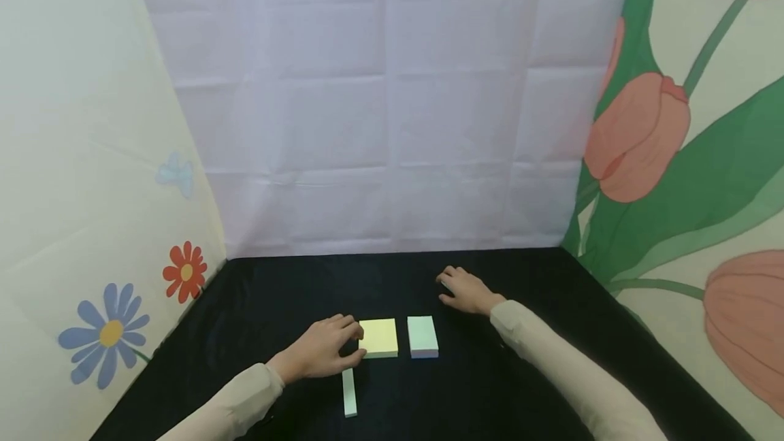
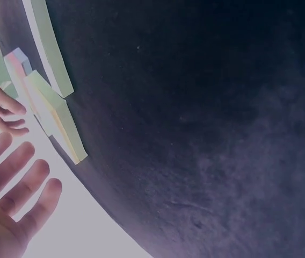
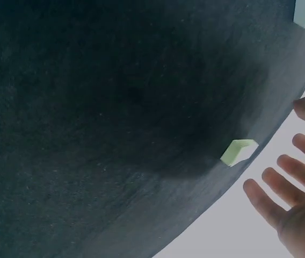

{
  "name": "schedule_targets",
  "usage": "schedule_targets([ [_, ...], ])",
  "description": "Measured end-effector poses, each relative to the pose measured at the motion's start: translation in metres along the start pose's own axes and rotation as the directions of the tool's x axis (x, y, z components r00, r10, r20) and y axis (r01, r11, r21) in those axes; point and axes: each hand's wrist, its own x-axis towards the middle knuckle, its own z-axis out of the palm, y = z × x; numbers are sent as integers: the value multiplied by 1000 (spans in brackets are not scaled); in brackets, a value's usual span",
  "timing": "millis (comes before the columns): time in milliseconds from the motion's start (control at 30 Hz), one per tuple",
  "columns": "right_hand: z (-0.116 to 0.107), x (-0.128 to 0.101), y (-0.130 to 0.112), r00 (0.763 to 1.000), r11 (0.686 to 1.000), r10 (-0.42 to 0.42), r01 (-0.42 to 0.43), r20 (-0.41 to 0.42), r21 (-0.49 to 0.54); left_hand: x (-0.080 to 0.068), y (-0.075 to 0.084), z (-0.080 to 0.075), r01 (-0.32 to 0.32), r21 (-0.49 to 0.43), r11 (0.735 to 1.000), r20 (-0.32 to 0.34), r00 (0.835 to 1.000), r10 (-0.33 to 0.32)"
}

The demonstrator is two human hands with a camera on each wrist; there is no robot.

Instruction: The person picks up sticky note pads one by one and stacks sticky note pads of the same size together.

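My left hand [image 1: 321, 349] hovers at the left edge of a square yellow sticky-note pad [image 1: 378, 339]; in the left wrist view its fingers are spread, holding nothing. Below that hand lies a narrow pale strip-shaped pad [image 1: 349, 393], its far end hidden by the hand. To the right of the yellow pad sits a rectangular pad stack [image 1: 422, 337], pale green on top with a purplish lower layer. Farther back, my right hand [image 1: 468, 291] is over a small pale green block [image 3: 237, 152], mostly hidden in the head view. The right fingers are extended and apart from it.
A black cloth [image 1: 294, 291] covers the table. A white creased sheet [image 1: 386, 101] hangs behind it. Flower-printed panels stand at the left [image 1: 92, 189] and right [image 1: 704, 223] sides.
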Motion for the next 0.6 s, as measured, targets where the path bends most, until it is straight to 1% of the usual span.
schedule_targets([
  [100, 2, 1, 4, 999, 999, 43, -43, 26, 2, -2, 0, 0, 10, -22, 1000, 36, 999, -10],
  [200, 4, 1, 8, 996, 996, 82, -83, 48, 21, -5, 2, 0, 5, -40, 999, 48, 999, -3],
  [300, 6, 0, 11, 994, 993, 99, -102, 53, 60, -7, 4, -2, -8, -43, 999, 49, 999, 10],
  [500, 9, -4, 15, 995, 991, 85, -90, 54, 96, -7, 5, -3, 11, -45, 999, 94, 996, -7],
  [600, 10, -6, 16, 997, 994, 56, -61, 48, 95, -7, 5, -5, 23, -52, 998, 120, 993, -17],
])
